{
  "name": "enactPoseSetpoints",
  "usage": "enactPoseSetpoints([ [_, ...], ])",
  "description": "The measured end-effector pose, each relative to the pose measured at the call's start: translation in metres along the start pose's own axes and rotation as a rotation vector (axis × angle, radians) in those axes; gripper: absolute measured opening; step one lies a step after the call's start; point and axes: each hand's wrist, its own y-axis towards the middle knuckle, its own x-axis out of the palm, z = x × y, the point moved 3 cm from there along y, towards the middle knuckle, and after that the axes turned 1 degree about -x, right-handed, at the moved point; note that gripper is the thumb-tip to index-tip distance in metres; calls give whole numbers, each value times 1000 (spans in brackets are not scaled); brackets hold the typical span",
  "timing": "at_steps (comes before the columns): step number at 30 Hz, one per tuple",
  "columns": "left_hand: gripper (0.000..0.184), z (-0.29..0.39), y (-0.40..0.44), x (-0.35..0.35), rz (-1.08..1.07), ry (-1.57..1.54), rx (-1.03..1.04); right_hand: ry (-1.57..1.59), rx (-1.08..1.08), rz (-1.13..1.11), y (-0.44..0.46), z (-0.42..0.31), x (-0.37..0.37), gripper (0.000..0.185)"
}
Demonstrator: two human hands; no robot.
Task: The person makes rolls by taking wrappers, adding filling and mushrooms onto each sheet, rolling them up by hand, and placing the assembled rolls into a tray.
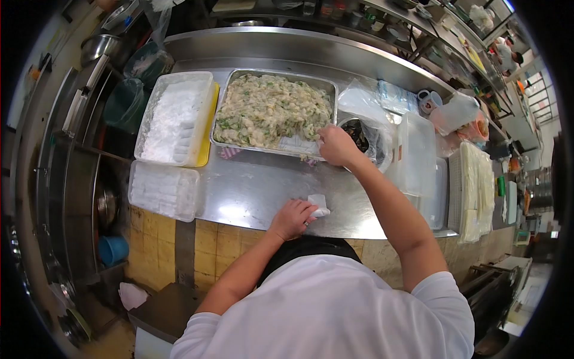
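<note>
My left hand (291, 219) is at the front edge of the steel counter, its fingers curled against a small white wrapper (318, 205) that lies folded on the metal. My right hand (336, 145) reaches to the near right corner of a metal tray (239, 145), fingers bent and closed. What they hold, if anything, is hidden. Chunky pale filling with green bits (275, 106) heaps up in the tray, and bare tray bottom shows near my right hand.
Left of the tray stand a plastic tub of white powder (170, 113) on a yellow board (207, 140) and a smaller box of white rolls (161, 190). On the right are a bagged bowl with dark contents (382, 146), clear containers (417, 149) and a wrapped stack of sheets (472, 185).
</note>
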Motion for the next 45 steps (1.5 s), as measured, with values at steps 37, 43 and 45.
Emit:
enactPoseSetpoints([
  [37, 39, 0, 0, -2, 30, -46, -9, 433, 48, -342, 62, -60, 71, 51],
  [43, 39, 0, -1, -1, 35, -54, -4, 411, -32, -395, 57, -72, 71, 50],
  [45, 38, -2, -4, 5, 39, -64, 0, 507, -49, -371, 35, -77, 48, 52],
])
